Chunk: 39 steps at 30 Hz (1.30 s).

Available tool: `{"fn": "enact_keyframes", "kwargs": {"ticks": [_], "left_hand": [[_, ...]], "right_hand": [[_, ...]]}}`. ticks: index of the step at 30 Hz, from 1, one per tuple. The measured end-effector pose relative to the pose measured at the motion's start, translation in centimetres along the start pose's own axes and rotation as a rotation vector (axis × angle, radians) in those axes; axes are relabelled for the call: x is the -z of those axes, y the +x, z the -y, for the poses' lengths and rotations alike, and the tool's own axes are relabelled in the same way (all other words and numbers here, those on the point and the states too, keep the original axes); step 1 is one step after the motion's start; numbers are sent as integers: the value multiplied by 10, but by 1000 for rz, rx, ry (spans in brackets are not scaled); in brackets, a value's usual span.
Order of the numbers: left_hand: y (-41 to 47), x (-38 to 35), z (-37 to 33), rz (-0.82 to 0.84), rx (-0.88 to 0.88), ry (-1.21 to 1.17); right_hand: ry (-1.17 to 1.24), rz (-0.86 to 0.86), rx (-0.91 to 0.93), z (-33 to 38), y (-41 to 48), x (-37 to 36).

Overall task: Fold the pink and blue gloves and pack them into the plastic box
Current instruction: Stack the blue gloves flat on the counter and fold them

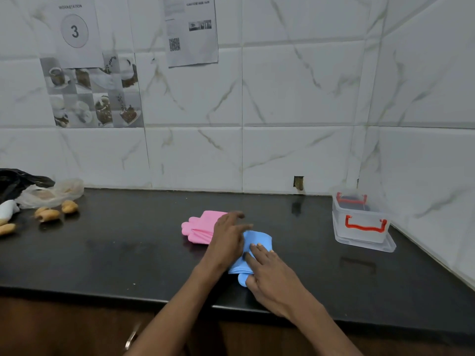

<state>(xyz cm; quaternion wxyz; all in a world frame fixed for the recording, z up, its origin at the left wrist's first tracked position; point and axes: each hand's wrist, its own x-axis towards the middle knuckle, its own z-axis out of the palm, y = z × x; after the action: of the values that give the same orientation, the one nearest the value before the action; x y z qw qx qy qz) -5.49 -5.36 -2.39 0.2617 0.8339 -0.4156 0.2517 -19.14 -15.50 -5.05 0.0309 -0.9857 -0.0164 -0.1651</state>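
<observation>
Blue glove (258,240) lies on the black countertop (128,253), near the front edge and centre-right. It is partly folded, with its finger end toward the person. Pink glove (199,227) lies just behind and to the left, touching or overlapping the blue one; the left hand hides the join.

Left hand (227,235): fingers straight and flat, pressing down across both gloves, gripping nothing.
Right hand (272,273): fingers extended and laid on the blue glove's near half. The thumb sits beside the glove's finger end, and no pinch is visible.

Handling (judgement): the gloves look like thin rubber, light and limp but springy. A fold will likely reopen unless held flat. The surface probably grips the countertop, so lifting should work better than sliding. Best hold is a pinch across the folded stack at the crease, so the layers stay together.

Plastic box (359,222): clear, with red-orange handles, standing at the right end of the countertop by the wall corner, well apart from the gloves. It is open-topped and seems to sit on its own lid. No glove is inside; other contents cannot be made out.
</observation>
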Motion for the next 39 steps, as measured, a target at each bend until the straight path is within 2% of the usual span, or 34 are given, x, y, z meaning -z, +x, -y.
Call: {"fn": "enact_keyframes", "kwargs": {"ticks": [2,4,6,7,9,11,14,16,18,20,23,26,28,30,32,35,39], "left_hand": [[-1,-2,0,254,35,-57],[-6,-9,6,409,89,-38],[-11,-12,9,430,92,-18],[-11,-13,10,428,87,-19],[-10,-14,9,427,79,-8],[-11,-15,7,415,75,20],[-16,-16,8,331,65,-70],[-17,-14,7,265,77,-186],[-17,-10,4,207,194,-362],[-18,-6,1,140,277,-520],[-25,5,2,-37,242,-521],[-28,19,3,-304,476,-801],[-28,24,-1,-240,629,-1158],[-33,27,-10,-21,703,-1495],[-37,28,-15,220,685,-1686],[-40,28,-19,345,657,-1824],[-37,19,-25,244,643,-1654]], "right_hand": [[123,30,16,-2,-1,4],[467,-16,-87,-2,-1,13],[680,-265,-337,-8,5,25],[652,-357,-480,-12,9,30],[582,-333,-685,-18,18,36],[644,-197,-758,-14,26,38],[784,-77,-766,-3,40,37],[1036,-76,-768,4,46,40],[1335,-70,-753,7,47,43],[1537,-51,-702,8,43,40],[1752,-112,-621,1,34,35],[1899,-183,-513,-14,23,37],[1928,-183,-434,-24,18,43],[1917,-153,-394,-30,16,47],[1886,-116,-366,-29,16,50],[1822,-119,-340,-21,16,51],[1689,-202,-382,-13,21,47]]}}
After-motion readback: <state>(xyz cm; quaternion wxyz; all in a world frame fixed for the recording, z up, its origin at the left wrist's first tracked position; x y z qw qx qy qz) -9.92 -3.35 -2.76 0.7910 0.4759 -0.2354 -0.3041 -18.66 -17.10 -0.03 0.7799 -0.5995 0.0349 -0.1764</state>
